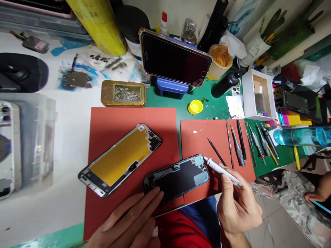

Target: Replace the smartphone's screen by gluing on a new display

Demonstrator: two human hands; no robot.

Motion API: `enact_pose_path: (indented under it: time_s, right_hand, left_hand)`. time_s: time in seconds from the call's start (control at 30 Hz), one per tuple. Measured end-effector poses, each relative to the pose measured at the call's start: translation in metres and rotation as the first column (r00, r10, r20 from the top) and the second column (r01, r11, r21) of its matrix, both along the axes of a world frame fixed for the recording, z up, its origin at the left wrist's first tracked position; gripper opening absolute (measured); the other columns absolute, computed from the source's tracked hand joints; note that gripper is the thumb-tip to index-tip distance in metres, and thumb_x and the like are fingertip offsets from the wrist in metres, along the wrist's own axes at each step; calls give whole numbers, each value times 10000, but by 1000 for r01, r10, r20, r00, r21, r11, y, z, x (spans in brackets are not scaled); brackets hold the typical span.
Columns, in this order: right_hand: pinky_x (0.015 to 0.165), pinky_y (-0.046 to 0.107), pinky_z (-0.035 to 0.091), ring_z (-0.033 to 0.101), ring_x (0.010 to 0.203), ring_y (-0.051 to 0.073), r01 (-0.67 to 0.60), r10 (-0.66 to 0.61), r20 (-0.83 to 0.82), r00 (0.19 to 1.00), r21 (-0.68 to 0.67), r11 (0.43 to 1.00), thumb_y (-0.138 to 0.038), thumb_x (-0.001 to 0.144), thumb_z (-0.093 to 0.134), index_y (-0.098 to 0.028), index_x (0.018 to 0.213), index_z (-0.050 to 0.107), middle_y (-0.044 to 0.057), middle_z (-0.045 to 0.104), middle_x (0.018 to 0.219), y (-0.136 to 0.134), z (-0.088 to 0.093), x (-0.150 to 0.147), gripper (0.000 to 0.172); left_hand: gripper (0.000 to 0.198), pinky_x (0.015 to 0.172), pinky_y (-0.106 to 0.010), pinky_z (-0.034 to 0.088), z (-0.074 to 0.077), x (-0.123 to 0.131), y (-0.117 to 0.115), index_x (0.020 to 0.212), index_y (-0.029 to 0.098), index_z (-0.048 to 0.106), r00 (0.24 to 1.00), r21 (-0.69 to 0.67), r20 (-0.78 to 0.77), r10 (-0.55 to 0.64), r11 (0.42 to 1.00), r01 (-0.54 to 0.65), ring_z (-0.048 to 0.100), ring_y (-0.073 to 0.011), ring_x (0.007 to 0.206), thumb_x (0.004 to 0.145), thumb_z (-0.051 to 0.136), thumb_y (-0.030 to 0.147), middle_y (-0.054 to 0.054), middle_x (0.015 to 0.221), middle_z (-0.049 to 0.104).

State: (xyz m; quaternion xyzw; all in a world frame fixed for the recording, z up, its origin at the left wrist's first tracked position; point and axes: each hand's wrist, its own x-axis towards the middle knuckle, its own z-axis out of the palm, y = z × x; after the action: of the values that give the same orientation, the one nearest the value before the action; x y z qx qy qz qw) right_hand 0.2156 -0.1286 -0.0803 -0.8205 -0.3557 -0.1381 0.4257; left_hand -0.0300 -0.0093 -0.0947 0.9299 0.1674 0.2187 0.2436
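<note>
My right hand pinches a slim white glue tube, its narrow nozzle pointing left at the top right corner of a dark phone screen assembly. Whether the tip touches that corner I cannot tell. The assembly lies back side up across two red mats. Fingers stretched out, my left hand rests its fingertips at the assembly's lower left end. A second screen assembly with a golden-yellow back lies up and to the left. Right of the dark one is a thin black stick.
A phone leans on a blue stand at the back. Near it are a tin of tiny screws and a yellow cap. Tweezers and screwdrivers lie on the right. A person in camouflage trousers sits at far right.
</note>
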Motion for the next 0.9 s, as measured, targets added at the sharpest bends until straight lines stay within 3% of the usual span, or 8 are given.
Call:
enact_pose_path:
  time_s: [0.1, 0.17, 0.53, 0.73, 0.9]
  right_hand:
    - [757, 236, 667, 811, 760, 149, 0, 0, 15, 1000, -7, 1000, -105, 911, 804, -209, 1161, 812, 5, 850, 1002, -1, 0, 0, 271]
    - [751, 240, 670, 812, 753, 155, 0, 1, 30, 1000, -12, 1000, -105, 913, 801, -204, 1152, 812, 8, 850, 993, -2, 0, 0, 259]
    - [756, 231, 661, 807, 746, 142, 1, 1, 61, 998, -25, 1000, -103, 915, 799, -211, 1133, 816, -1, 850, 998, -3, -1, -1, 244]
    - [701, 251, 670, 805, 702, 163, 25, -21, 111, 994, -40, 999, -150, 940, 783, -191, 1105, 815, 15, 850, 961, -4, -3, 0, 173]
    - [668, 241, 667, 790, 637, 162, 55, -44, 148, 988, -72, 996, -197, 943, 793, -190, 1052, 820, 14, 846, 899, -5, -1, 0, 113]
  left_hand:
    - [269, 1351, -446, 292, 2, 0, 3, 978, 141, 736, 991, 122, -16, -131, 984, 132, 576, -261, 1472, 1102, 499, 164, -155, 1395, 741]
    - [265, 1347, -477, 298, 3, 2, 4, 966, 129, 730, 991, 146, 2, -134, 980, 132, 548, -285, 1495, 1095, 499, 144, -179, 1375, 746]
    - [175, 1308, -403, 399, -8, -8, 0, 1098, 206, 740, 992, 60, -31, -119, 991, 121, 630, -223, 1420, 1051, 588, 133, -71, 1500, 685]
    - [209, 1332, -418, 346, 0, 1, 1, 1037, 157, 720, 994, 88, 24, -102, 991, 100, 604, -235, 1445, 1076, 518, 120, -131, 1456, 708]
    - [140, 1268, -465, 454, -2, 1, -3, 1070, 184, 706, 997, 39, 56, -59, 998, 57, 670, -268, 1370, 1051, 573, 145, -123, 1461, 704]
